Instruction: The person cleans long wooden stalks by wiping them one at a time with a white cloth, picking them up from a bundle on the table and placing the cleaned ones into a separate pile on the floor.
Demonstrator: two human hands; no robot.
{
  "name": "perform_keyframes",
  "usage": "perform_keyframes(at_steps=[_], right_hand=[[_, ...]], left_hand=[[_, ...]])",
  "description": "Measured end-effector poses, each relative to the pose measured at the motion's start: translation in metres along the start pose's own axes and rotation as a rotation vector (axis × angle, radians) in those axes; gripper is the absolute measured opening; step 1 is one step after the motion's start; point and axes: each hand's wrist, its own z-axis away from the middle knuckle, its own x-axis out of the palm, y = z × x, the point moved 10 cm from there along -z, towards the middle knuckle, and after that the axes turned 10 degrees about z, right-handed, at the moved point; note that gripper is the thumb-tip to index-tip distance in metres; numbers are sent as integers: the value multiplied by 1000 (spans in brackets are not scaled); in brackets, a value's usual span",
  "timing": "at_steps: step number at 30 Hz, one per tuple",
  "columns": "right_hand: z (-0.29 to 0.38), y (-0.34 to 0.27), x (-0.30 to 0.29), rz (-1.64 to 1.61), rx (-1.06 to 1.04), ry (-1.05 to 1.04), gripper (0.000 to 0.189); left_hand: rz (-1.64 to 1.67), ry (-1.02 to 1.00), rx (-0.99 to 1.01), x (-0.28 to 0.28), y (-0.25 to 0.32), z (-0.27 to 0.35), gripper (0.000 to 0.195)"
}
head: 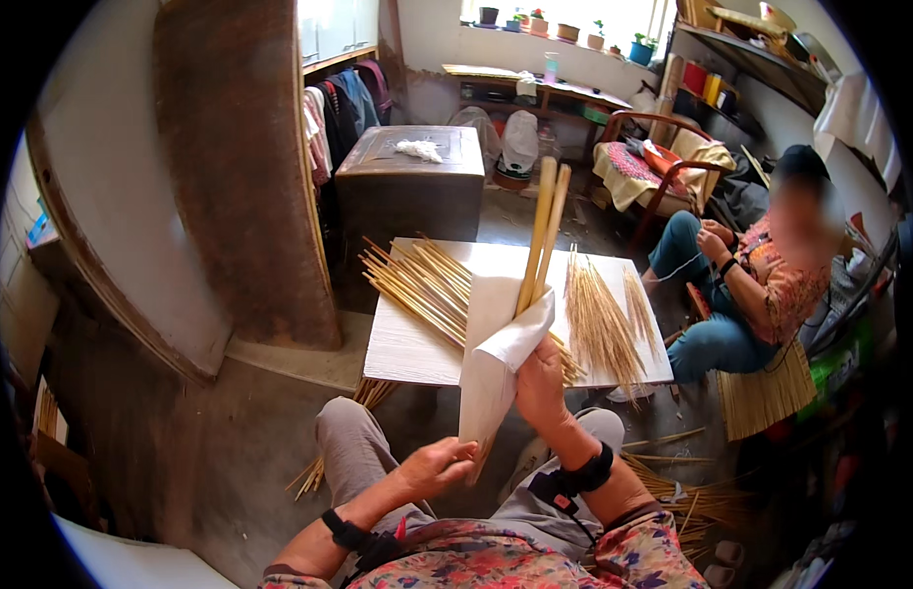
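My right hand (541,383) grips a white cloth (501,346) wrapped round a pair of thick straw-coloured stalks (543,228), which stand nearly upright above the table. The fingers of my left hand (445,464) are at the lower edge of the cloth; whether they pinch it I cannot tell. Behind the cloth, a pile of trimmed stalks (420,291) lies slantwise on the low white table (412,353). Feathery dry stalks (600,316) are spread on its right side, beside a smaller bunch (637,305).
A co-worker (766,287) sits at the right, holding a thin white strand. Beyond the table stands a dark wooden chest (409,191) with white string (420,150) on top. Loose stalks (670,478) litter the floor at right. A woven straw mat (769,390) lies near the co-worker.
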Motion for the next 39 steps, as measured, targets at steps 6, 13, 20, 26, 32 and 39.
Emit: perform_keyframes(at_steps=[6, 13, 20, 26, 32, 39], right_hand=[[0, -75, 46, 751, -256, -182, 24], [43, -35, 73, 1467, -616, -584, 35], [101, 32, 44, 1569, -466, -816, 14], [118, 48, 31, 1578, -413, -927, 15], [107, 30, 12, 1588, -409, -920, 16], [89, 0, -83, 1784, -509, -789, 12]], left_hand=[[-287, 370, 321, -70, 67, 19, 17], [-848, 383, 655, -58, 155, 40, 26], [-1015, -24, 124, -28, 54, 11, 36], [-869, -138, 170, 1, 35, 14, 8], [-813, -124, 100, -22, 41, 19, 13], [-896, -31, 34, -88, 26, 67, 17]])
